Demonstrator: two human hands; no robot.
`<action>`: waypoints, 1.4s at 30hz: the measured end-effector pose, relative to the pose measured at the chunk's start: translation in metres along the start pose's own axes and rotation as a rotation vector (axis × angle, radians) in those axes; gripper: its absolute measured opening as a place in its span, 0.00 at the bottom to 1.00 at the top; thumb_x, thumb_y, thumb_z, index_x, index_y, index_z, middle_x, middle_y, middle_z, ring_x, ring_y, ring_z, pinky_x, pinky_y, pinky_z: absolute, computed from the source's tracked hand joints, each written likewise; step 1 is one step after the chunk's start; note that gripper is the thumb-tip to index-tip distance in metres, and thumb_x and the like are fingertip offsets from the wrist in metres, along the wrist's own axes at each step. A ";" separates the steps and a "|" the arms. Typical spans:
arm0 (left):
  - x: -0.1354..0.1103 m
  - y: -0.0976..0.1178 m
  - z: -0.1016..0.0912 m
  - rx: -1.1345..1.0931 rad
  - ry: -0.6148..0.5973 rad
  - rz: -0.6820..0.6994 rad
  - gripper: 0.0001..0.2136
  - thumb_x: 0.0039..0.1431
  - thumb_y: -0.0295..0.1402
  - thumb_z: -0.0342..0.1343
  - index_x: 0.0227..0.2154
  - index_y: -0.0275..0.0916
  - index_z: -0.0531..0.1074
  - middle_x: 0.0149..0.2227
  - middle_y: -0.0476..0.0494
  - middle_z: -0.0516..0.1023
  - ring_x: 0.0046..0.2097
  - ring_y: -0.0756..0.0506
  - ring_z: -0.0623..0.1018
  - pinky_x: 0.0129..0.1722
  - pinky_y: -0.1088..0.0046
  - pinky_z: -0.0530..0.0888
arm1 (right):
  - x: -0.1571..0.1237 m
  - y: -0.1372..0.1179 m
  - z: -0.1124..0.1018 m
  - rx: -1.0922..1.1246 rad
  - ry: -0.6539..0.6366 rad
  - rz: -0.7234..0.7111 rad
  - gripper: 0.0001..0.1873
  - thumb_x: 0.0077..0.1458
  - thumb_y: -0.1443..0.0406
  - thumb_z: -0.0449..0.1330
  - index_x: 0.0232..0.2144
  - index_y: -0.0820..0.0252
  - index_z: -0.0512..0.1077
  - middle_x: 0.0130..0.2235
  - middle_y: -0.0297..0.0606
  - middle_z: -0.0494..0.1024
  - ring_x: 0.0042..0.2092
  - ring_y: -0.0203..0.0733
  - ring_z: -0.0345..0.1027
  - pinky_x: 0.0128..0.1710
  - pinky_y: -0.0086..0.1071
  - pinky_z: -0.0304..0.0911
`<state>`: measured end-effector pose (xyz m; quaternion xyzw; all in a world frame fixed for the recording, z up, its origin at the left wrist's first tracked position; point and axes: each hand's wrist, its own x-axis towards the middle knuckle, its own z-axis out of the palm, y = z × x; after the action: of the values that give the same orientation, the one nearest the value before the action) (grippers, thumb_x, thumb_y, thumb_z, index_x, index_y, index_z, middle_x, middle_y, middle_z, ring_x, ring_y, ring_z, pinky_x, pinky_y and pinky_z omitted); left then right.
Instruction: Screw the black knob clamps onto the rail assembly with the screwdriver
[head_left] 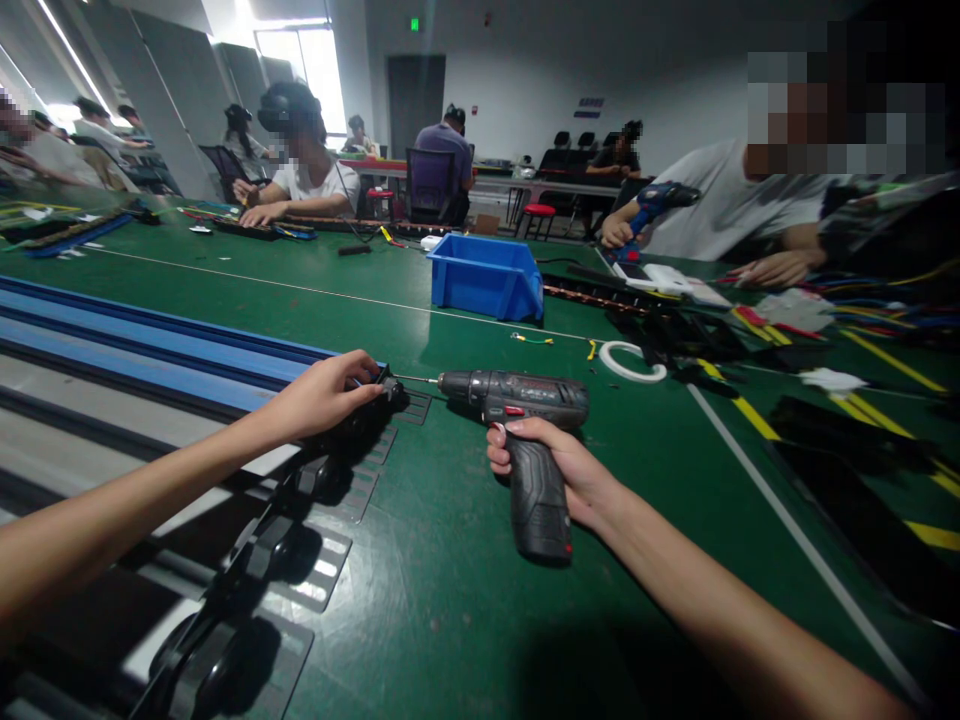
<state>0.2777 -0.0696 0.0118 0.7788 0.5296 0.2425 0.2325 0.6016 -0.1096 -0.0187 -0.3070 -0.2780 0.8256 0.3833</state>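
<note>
My right hand (pixel 555 450) grips a black cordless drill (pixel 536 400) by its handle, level above the green table. A long thin bit (pixel 416 379) points left from its chuck and reaches the end of a blue rail (pixel 225 350). There my left hand (pixel 334 393) is closed around a small black end piece (pixel 391 390), thumb and fingers pinching it. The bit's tip meets this piece, but the exact contact is too small to make out. Several more rails lie side by side below it, with black end fittings (pixel 270 545) and slotted metal plates (pixel 319 570) at their ends.
A blue bin (pixel 484 275) stands beyond the drill. A white ring (pixel 634 362) and short wires (pixel 534 340) lie to its right. Across the table, a co-worker's hand (pixel 619 230) holds a blue drill (pixel 660 205). Dark parts and yellow strips (pixel 754 418) lie at right.
</note>
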 end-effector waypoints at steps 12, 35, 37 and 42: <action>0.001 -0.001 -0.001 0.035 -0.009 0.018 0.19 0.60 0.48 0.55 0.45 0.40 0.73 0.45 0.40 0.80 0.44 0.41 0.79 0.44 0.63 0.74 | 0.001 -0.003 -0.002 -0.014 -0.004 0.042 0.07 0.51 0.67 0.64 0.32 0.68 0.74 0.34 0.42 0.75 0.35 0.37 0.70 0.34 0.26 0.70; -0.001 0.002 -0.003 0.090 -0.015 0.020 0.20 0.61 0.50 0.51 0.46 0.40 0.72 0.45 0.39 0.79 0.43 0.40 0.79 0.43 0.63 0.74 | -0.005 -0.004 0.004 0.033 0.039 0.004 0.07 0.52 0.66 0.62 0.32 0.67 0.73 0.33 0.44 0.77 0.34 0.37 0.73 0.32 0.25 0.71; -0.003 0.006 -0.003 0.108 0.003 0.019 0.20 0.62 0.50 0.50 0.46 0.40 0.71 0.44 0.40 0.79 0.43 0.40 0.78 0.42 0.64 0.73 | -0.004 -0.003 0.004 0.059 0.053 -0.031 0.09 0.51 0.66 0.62 0.33 0.68 0.73 0.34 0.44 0.77 0.34 0.37 0.73 0.33 0.26 0.71; -0.009 0.024 -0.004 0.235 0.151 0.116 0.16 0.65 0.46 0.47 0.44 0.40 0.71 0.42 0.40 0.78 0.42 0.40 0.77 0.42 0.65 0.71 | -0.007 -0.005 0.001 0.141 0.127 -0.167 0.08 0.51 0.65 0.61 0.34 0.65 0.73 0.33 0.44 0.77 0.33 0.39 0.72 0.32 0.28 0.72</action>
<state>0.2888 -0.0857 0.0284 0.8096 0.5244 0.2497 0.0852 0.6074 -0.1130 -0.0129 -0.3067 -0.2187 0.7873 0.4881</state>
